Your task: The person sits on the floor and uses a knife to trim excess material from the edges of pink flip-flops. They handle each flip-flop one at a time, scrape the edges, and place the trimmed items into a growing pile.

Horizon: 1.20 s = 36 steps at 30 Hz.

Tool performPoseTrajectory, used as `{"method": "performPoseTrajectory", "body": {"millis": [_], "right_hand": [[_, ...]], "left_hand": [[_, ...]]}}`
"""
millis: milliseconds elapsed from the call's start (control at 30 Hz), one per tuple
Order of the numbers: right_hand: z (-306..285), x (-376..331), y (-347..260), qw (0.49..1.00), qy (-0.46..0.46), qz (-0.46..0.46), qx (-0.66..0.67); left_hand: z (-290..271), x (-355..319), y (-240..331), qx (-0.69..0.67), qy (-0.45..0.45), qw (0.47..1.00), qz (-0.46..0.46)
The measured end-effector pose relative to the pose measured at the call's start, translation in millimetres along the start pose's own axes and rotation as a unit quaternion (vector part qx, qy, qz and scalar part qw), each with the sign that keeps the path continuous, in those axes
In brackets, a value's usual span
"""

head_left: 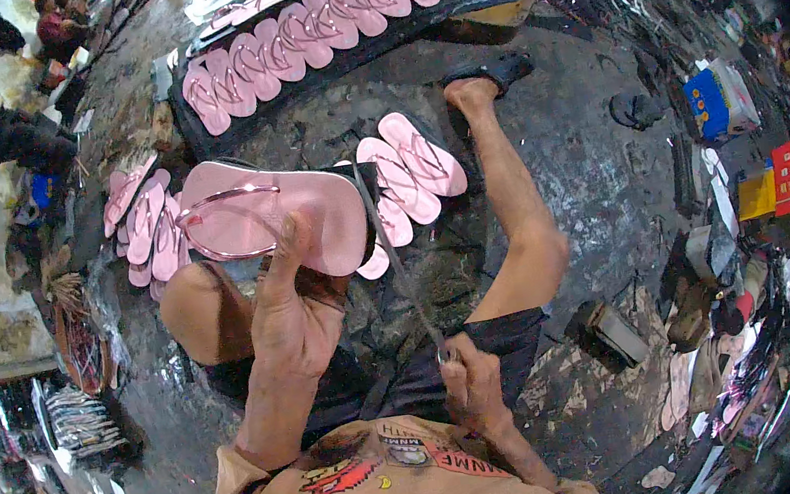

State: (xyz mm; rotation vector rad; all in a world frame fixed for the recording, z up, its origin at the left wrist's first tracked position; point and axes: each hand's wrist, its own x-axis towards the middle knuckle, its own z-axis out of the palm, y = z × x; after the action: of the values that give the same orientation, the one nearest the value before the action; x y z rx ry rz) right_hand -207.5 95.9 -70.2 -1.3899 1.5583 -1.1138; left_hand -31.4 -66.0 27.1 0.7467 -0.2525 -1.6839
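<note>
Dark stained floor (593,148) all around, long black board (338,58) far beyond the hands carrying a row of pink sandals (323,20). Smaller pile of pink sandals (145,227) just left of the left hand, another small pile (409,169) right of it, behind the held one. Person's bare leg (510,200) stretches out right of the hands. Left hand (288,313) clamped on a pink sandal (274,213), thumb over its sole, strap side up; long axis runs left-right, just above the hand. Right hand (470,383) closed tight on a thin metal tool (398,267), its tip slanting up-left to the sandal's right end.
</note>
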Motion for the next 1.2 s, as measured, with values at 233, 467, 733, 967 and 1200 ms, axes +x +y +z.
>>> {"method": "performPoseTrajectory", "body": {"millis": [233, 467, 733, 967, 1200], "right_hand": [[-14, 4, 14, 0.993, 0.020, 0.000, -0.113], [-62, 52, -25, 0.977, -0.112, 0.012, -0.179], [-20, 95, -23, 0.968, -0.238, -0.024, -0.078], [47, 126, -9, 0.992, -0.021, -0.127, 0.003], [49, 22, 0, 0.985, -0.153, 0.052, -0.056]], "left_hand": [[-34, -13, -13, 0.030, -0.037, 0.998, -0.040], [-59, -28, -17, 0.150, 0.039, 0.985, -0.078], [-75, -35, -5, 0.213, 0.026, 0.973, -0.083], [-83, -35, 3, 0.206, -0.013, 0.976, -0.068], [-90, -35, -21, 0.170, 0.157, 0.972, 0.049]]}}
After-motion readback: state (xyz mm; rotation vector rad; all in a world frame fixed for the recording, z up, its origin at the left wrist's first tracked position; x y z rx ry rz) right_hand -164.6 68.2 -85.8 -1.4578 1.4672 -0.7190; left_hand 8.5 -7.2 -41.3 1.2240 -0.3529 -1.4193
